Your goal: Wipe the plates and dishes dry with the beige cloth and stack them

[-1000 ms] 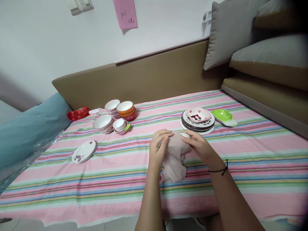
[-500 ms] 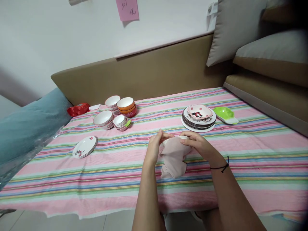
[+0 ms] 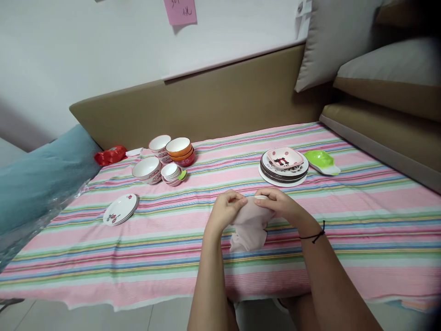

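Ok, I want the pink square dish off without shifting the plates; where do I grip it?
Take the pink square dish by its raised near rim, probably from above: it lies flat atop the plate stack, edges standing clear.

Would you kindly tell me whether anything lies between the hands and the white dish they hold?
Yes: the pink cloth is wrapped around the dish, so the left hand and right hand mostly grip it through the fabric. Only a strip of the white rim shows above, between the hands.
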Demonstrator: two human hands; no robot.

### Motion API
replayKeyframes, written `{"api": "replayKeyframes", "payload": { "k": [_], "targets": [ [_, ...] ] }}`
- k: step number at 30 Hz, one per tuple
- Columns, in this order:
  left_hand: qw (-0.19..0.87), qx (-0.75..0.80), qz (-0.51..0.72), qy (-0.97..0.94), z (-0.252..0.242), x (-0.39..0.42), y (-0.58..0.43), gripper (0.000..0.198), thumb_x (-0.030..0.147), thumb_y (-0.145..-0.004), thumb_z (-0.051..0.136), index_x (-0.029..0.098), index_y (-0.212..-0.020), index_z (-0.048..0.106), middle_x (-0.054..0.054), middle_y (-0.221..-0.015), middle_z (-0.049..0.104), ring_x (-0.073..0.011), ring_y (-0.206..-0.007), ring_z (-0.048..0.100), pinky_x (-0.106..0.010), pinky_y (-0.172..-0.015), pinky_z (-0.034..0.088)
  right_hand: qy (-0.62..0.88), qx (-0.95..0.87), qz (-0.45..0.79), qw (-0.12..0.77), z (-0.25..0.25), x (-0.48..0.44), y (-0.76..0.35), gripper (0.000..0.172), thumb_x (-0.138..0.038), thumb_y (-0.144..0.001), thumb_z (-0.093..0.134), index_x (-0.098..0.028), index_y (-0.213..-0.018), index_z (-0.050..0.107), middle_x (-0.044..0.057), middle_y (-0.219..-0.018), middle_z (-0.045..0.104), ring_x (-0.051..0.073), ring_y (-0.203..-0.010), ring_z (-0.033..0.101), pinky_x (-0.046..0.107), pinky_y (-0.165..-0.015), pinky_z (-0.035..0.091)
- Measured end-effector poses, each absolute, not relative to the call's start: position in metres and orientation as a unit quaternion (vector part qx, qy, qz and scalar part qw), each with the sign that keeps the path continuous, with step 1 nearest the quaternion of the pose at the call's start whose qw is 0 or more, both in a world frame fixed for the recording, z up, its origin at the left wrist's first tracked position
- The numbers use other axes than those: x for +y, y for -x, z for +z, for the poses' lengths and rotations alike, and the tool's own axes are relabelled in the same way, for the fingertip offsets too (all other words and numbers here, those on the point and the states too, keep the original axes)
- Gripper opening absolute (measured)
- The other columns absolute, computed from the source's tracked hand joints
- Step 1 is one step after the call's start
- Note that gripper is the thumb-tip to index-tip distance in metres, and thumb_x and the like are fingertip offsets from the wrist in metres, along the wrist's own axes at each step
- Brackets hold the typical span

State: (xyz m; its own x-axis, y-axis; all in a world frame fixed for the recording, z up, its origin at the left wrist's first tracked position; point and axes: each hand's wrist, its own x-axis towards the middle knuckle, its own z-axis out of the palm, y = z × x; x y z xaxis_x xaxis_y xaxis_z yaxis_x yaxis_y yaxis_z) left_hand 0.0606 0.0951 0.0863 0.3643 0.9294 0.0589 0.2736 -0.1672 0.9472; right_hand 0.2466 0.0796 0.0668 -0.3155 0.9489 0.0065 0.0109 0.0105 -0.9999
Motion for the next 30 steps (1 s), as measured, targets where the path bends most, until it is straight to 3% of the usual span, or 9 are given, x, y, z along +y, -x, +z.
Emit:
{"api": "replayKeyframes", "payload": {
  "k": [4, 7, 10, 16, 19, 21, 23, 30],
  "targets": [
    [0.333, 0.483, 0.318, -0.745, 0.079, 0.099, -0.063, 0.015, 0.017, -0.081, 0.051, 0.018, -0.067, 0.058, -0.002, -0.076, 0.061, -0.0182, -0.076, 0.056, -0.031, -0.074, 0.042, 0.437, -0.587, 0.540, 0.416, 0.064, 0.084, -0.245, 0.034, -0.048, -0.079, 0.062, -0.018, -0.063, 0.058, -0.002, -0.065, 0.047, 0.011, -0.059, 0.038, 0.023, -0.050, 0.029],
    [0.311, 0.494, 0.303, -0.754, 0.076, 0.101, -0.065, 0.017, 0.018, -0.082, 0.049, 0.018, -0.067, 0.056, -0.002, -0.075, 0.061, -0.0182, -0.074, 0.057, -0.030, -0.071, 0.042, 0.457, -0.559, 0.527, 0.449, 0.067, 0.083, -0.248, 0.030, -0.048, -0.079, 0.062, -0.019, -0.080, 0.069, 0.002, -0.077, 0.059, 0.015, -0.070, 0.050, 0.024, -0.057, 0.038],
    [0.295, 0.495, 0.291, -0.764, 0.073, 0.104, -0.068, 0.020, 0.018, -0.083, 0.048, 0.019, -0.063, 0.054, -0.002, -0.071, 0.060, -0.0179, -0.070, 0.055, -0.029, -0.067, 0.041, 0.456, -0.550, 0.558, 0.423, 0.068, 0.081, -0.253, 0.033, -0.043, -0.070, 0.072, -0.020, -0.094, 0.070, 0.002, -0.081, 0.064, 0.017, -0.072, 0.055, 0.025, -0.057, 0.043],
    [0.303, 0.493, 0.292, -0.762, 0.066, 0.109, -0.077, 0.029, 0.022, -0.087, 0.047, 0.019, -0.059, 0.054, -0.002, -0.064, 0.060, -0.0169, -0.064, 0.053, -0.029, -0.065, 0.042, 0.436, -0.538, 0.595, 0.409, 0.060, 0.081, -0.257, 0.035, -0.034, -0.066, 0.077, -0.019, -0.096, 0.069, 0.003, -0.085, 0.066, 0.018, -0.074, 0.059, 0.026, -0.057, 0.048],
    [0.298, 0.483, 0.348, -0.746, 0.067, 0.107, -0.074, 0.030, 0.026, -0.092, 0.043, 0.017, -0.073, 0.064, -0.005, -0.081, 0.066, -0.0183, -0.079, 0.060, -0.031, -0.075, 0.046, 0.434, -0.523, 0.607, 0.413, 0.059, 0.081, -0.259, 0.035, -0.033, -0.066, 0.077, -0.019, -0.097, 0.068, 0.004, -0.090, 0.068, 0.020, -0.078, 0.061, 0.028, -0.061, 0.050],
    [0.251, 0.466, 0.440, -0.726, 0.071, 0.104, -0.071, 0.024, 0.026, -0.093, 0.044, 0.018, -0.090, 0.067, -0.008, -0.098, 0.066, -0.0197, -0.095, 0.060, -0.033, -0.085, 0.046, 0.440, -0.518, 0.599, 0.422, 0.061, 0.081, -0.259, 0.034, -0.033, -0.065, 0.078, -0.019, -0.095, 0.069, 0.005, -0.093, 0.068, 0.021, -0.082, 0.061, 0.030, -0.064, 0.051],
    [0.192, 0.434, 0.497, -0.726, 0.074, 0.101, -0.071, 0.018, 0.022, -0.091, 0.051, 0.019, -0.099, 0.066, -0.007, -0.102, 0.066, -0.0201, -0.099, 0.059, -0.034, -0.088, 0.046, 0.453, -0.520, 0.581, 0.431, 0.063, 0.081, -0.258, 0.033, -0.033, -0.064, 0.078, -0.019, -0.093, 0.069, 0.004, -0.093, 0.068, 0.021, -0.082, 0.061, 0.030, -0.065, 0.050],
    [0.116, 0.440, 0.370, -0.810, 0.060, 0.095, -0.100, 0.017, 0.012, -0.091, 0.047, 0.018, -0.093, 0.062, -0.007, -0.092, 0.066, -0.0219, -0.089, 0.058, -0.035, -0.081, 0.046, 0.473, -0.521, 0.557, 0.441, 0.063, 0.081, -0.254, 0.033, -0.039, -0.066, 0.076, -0.019, -0.092, 0.070, 0.003, -0.087, 0.067, 0.018, -0.076, 0.058, 0.027, -0.062, 0.045]
  ]
}}
